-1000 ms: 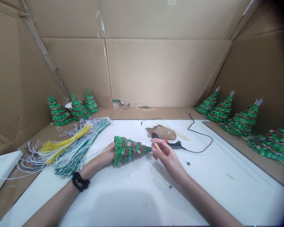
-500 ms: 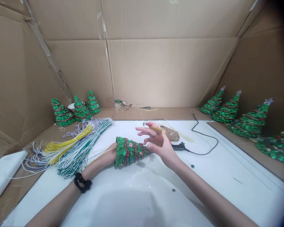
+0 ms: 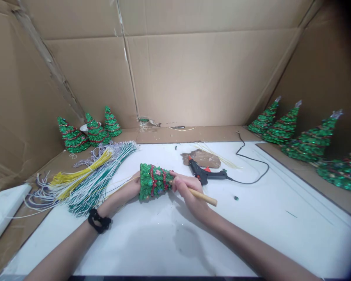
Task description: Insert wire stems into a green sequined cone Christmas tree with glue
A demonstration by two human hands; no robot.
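Observation:
A small green Christmas tree (image 3: 152,180) with red garland and tiny ornaments lies sideways above the white table, its base towards the left. My left hand (image 3: 136,183) supports it from the base end; the fingers are hidden by the tree, inside or behind it. Thin pale wires run along that wrist. My right hand (image 3: 187,189) is closed around a tool with a light wooden handle (image 3: 204,197). Its fingertips are at the tree's narrow end, covering the treetop and the tool's tip.
A black glue gun (image 3: 206,173) rests against a brown lump (image 3: 204,158), its cord (image 3: 254,160) trailing right. Bundles of yellow stems (image 3: 82,169) and green-white stems (image 3: 105,179) lie left. Finished-looking trees (image 3: 312,142) stand right, others (image 3: 73,136) left. Cardboard walls (image 3: 199,78) enclose the table.
My right hand has gone from raised, spread fingers with the wooden handle across them to a closed grip at the treetop, handle now pointing right. The camera view has shifted slightly.

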